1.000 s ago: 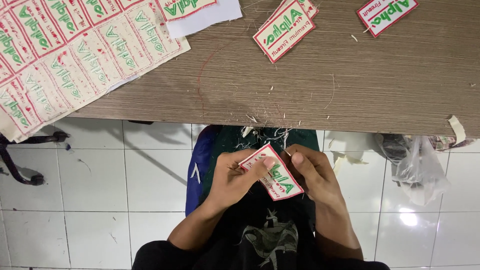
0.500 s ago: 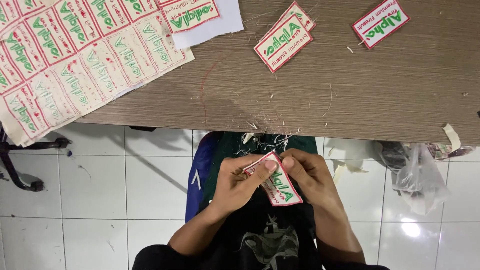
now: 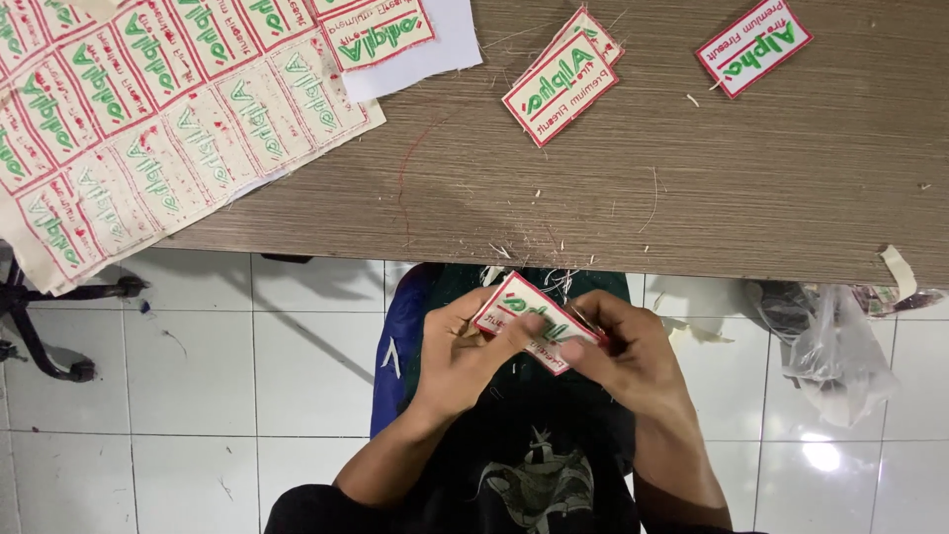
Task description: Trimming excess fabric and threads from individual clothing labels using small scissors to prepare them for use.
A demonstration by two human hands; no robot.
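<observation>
A small rectangular embroidered patch (image 3: 526, 314), white with a red border and green lettering, is held over my lap just below the table's front edge. My left hand (image 3: 463, 354) pinches its left end with thumb on top. My right hand (image 3: 625, 358) grips its right end, fingers curled over the corner. Whether the right hand also holds a small tool, I cannot tell. Loose thread bits (image 3: 554, 259) lie on the table edge right above the hands.
On the brown wooden table (image 3: 751, 188) lie a large uncut sheet of patches (image 3: 148, 129) at left, a stacked pair of cut patches (image 3: 561, 77), another patch (image 3: 753, 45) at right and one on white paper (image 3: 381, 35). A plastic bag (image 3: 840, 346) hangs at right; chair base (image 3: 49, 326) at left.
Both hands with the patch have risen a little closer to the table edge, and the patch has turned slightly. The view has tilted, so the table items sit lower in frame.
</observation>
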